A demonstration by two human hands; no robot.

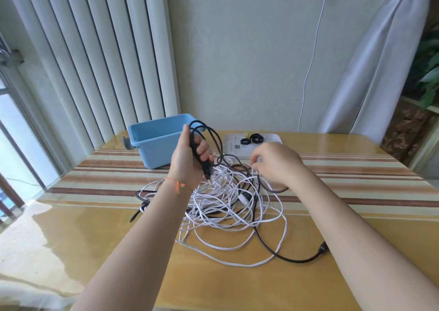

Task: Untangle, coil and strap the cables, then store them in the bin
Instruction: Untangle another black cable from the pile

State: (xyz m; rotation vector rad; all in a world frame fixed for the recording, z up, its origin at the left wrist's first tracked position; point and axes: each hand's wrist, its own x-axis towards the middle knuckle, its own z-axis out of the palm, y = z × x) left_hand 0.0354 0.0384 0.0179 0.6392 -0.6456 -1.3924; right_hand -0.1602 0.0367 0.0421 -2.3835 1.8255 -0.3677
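Note:
A tangle of white cables lies mid-table, with a black cable threaded through it and ending in a plug at the right. My left hand grips a few loops of the black cable, raised above the pile in front of the blue bin. My right hand hovers over the far side of the tangle, its fingers curled and pinching a strand there. Black straps lie on a white tray behind the pile.
The table has a striped runner under glass. It stands against a wall, with vertical blinds at the back left. A white cord hangs from a wall socket behind the tray. A curtain and a plant are at the right.

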